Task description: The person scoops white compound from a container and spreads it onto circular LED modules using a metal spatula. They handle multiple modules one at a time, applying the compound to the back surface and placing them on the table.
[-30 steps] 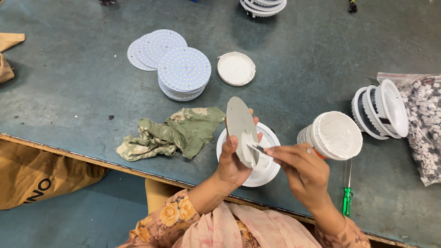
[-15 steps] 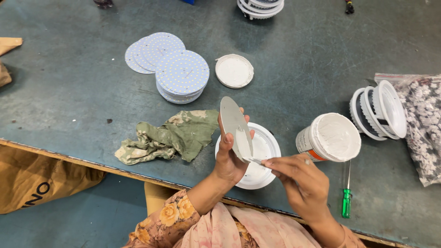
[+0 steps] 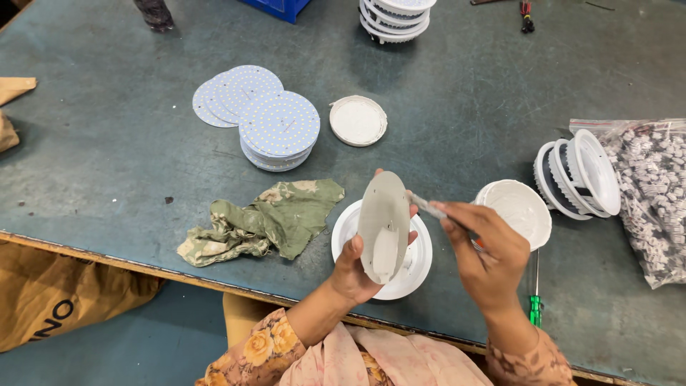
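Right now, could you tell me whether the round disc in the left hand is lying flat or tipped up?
Tipped up: the left hand holds the round disc nearly on edge above the white housing, off the table.

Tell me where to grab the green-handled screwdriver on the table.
Take the screwdriver by its green handle, the thick end nearest the table edge, coming from above. It lies flat, shaft pointing away towards the white tub, just right of the right hand.

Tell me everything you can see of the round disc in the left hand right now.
The round disc is a thin, flat, pale grey plate, metal by its look, with a white smear of paste on its lower face. The left hand holds it tilted nearly on edge, thumb at the lower rim, above a white round housing on the table. The right hand brings a thin stick-like tool to its right edge.
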